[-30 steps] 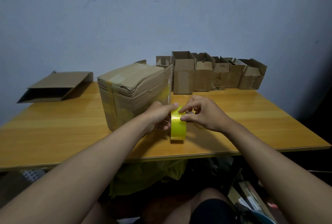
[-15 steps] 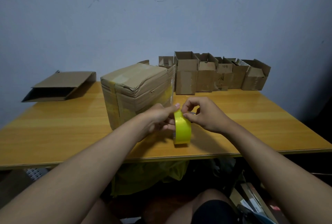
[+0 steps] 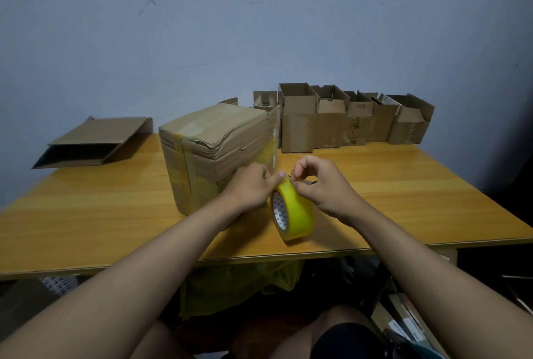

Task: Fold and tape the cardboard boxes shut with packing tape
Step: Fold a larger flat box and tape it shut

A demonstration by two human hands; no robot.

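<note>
Wooden table (image 3: 86,214) against a bluish wall. Left hand (image 3: 249,190) grips the yellow packing tape roll (image 3: 294,211) from its left side, thumb over the top rim. Right hand (image 3: 323,185) has fingers curled, pinching at the top of the roll. Roll stands on edge near the table's front edge, middle, core axis running roughly left-right, open core facing left toward the camera. Just behind the left hand: large taped cardboard box (image 3: 219,151), closed, long axis running back toward the wall. Row of small open cardboard boxes (image 3: 346,119) along the back edge, right of centre. Flattened cardboard box (image 3: 98,142) at the back left corner.
</note>
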